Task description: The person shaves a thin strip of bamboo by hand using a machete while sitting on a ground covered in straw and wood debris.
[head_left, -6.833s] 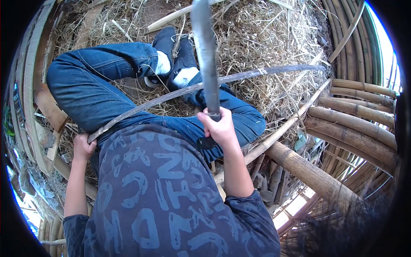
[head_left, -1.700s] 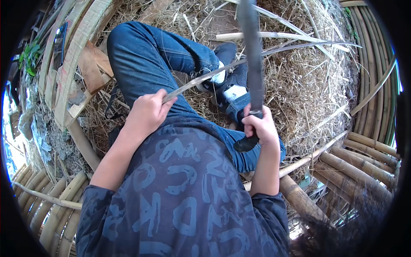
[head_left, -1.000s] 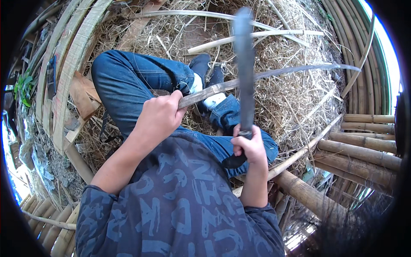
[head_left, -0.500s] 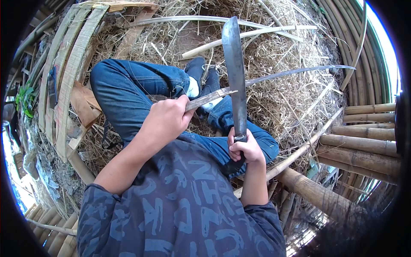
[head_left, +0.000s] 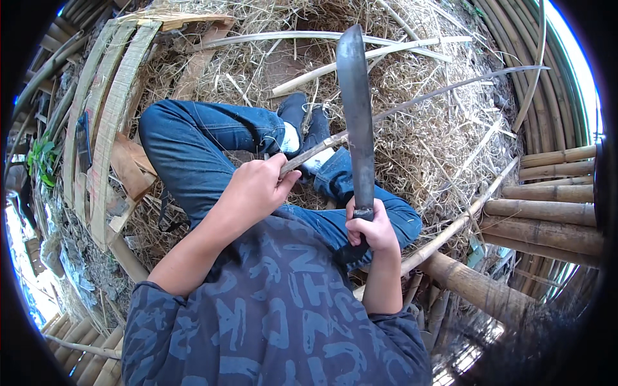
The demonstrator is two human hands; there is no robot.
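My left hand is closed round the near end of a long, thin bamboo strip. From there the strip runs up to the right, passes behind the blade and tapers off near the bamboo wall. In my right hand is the dark handle of a machete, its broad grey blade pointing away from me, nearly upright in the picture. Blade and strip cross a little beyond my left hand; whether the edge bites into the strip I cannot tell.
Pale shavings cover the ground around my feet, with loose bamboo strips lying on them. A slatted wooden seat stands at the left. Bamboo poles jut in from the right, and a long pole slants beside my right knee.
The strip has turned slightly, its far end now higher in the picture. The sliver that stuck out in front of the blade no longer shows. The machete has hardly moved.
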